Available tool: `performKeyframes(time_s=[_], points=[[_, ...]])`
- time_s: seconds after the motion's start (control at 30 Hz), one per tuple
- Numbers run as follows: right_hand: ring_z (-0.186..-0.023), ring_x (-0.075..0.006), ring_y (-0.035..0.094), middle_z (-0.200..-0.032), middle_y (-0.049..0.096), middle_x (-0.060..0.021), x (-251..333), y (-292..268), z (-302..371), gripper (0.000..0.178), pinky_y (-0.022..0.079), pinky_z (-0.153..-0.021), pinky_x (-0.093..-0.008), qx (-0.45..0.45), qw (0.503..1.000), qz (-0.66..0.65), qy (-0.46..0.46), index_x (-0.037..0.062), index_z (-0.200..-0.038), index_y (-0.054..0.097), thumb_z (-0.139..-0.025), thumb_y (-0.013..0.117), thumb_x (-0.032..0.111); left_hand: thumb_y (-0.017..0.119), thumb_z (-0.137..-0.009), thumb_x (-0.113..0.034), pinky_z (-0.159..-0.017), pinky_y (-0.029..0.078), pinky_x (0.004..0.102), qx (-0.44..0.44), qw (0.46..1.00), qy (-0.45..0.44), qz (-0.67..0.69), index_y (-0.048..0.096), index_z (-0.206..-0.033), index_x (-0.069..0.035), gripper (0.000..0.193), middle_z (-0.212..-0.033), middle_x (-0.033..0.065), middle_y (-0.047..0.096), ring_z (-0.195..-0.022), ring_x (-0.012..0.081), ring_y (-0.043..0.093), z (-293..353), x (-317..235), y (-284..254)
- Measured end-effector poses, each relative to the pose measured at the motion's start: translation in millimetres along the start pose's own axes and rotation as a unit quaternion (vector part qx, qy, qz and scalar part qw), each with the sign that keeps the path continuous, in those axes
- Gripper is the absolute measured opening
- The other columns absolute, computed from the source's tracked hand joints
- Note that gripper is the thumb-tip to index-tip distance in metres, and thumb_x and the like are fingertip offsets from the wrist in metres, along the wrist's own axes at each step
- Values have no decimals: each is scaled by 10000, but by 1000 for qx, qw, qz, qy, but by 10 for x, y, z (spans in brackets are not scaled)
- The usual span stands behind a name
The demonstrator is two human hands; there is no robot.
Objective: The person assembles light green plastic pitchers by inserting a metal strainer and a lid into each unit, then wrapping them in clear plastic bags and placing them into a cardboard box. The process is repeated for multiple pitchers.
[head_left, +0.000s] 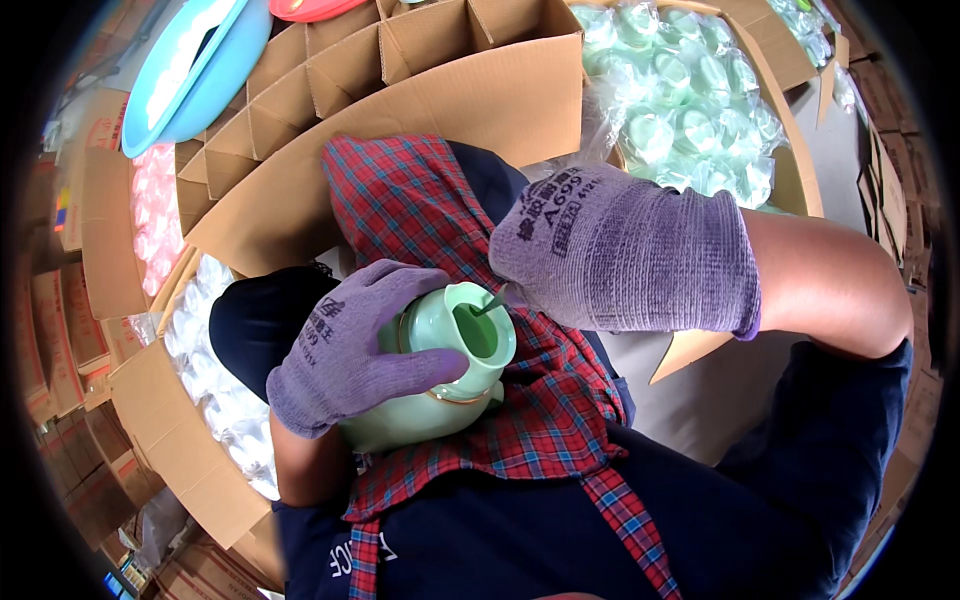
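A pale green, shiny jug (432,420) with a rounded body and a spouted neck rests in my lap, its mouth tilted toward the right. My left hand (345,350), in a grey-purple knit glove, wraps round its neck, thumb lying over the front side. My right hand (625,250), gloved alike, is closed beside the mouth. From its fingers a thin dark greenish rod (489,304) reaches into the jug's opening. Most of the rod is hidden by the glove, so its exact kind does not show. A red plaid apron (530,425) lies under the jug.
Ahead stands a divided cardboard box (420,105). Light blue basins (215,95) sit at the far left. Boxes hold green bagged parts (690,110) at the right, pink ones (158,205) and clear-wrapped white ones (225,385) at the left.
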State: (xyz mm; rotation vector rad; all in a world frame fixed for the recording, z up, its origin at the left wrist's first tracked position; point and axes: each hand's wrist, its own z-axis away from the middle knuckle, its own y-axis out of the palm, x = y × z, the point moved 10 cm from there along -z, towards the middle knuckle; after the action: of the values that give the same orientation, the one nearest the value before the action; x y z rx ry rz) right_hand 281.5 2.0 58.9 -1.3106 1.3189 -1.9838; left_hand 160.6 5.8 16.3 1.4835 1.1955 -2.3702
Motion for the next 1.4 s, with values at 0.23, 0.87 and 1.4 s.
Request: performKeyframes(time_s=[0.23, 0.87, 1.4], points=[[-779, -273, 702, -807, 693, -101, 141, -40, -161, 172, 571, -690, -380, 0, 995, 95, 11, 28, -941, 678, -872, 624, 176, 825, -751, -428, -897, 515, 409, -23, 999, -16, 17, 652, -1213, 10, 659, -1073, 182, 669, -1009, 345, 653, 17, 19, -19], [-617, -234, 665, -654, 637, -67, 503, -352, -429, 176, 486, -425, -409, -141, 954, 266, -11, 26, -790, 693, -754, 677, 197, 798, -715, -232, -1021, 439, 354, 70, 957, -77, 269, 626, -1265, 30, 633, -1214, 125, 675, -1146, 214, 605, 39, 505, 45], [-733, -214, 628, -800, 622, -45, 1031, -321, -296, 138, 523, -629, -359, -195, 942, 235, -142, 68, -822, 652, -766, 681, 192, 778, -656, -227, -1024, 457, 333, 288, 805, -20, 518, 638, -1244, 73, 675, -1194, 130, 693, -1110, 213, 629, -113, 581, 615]])
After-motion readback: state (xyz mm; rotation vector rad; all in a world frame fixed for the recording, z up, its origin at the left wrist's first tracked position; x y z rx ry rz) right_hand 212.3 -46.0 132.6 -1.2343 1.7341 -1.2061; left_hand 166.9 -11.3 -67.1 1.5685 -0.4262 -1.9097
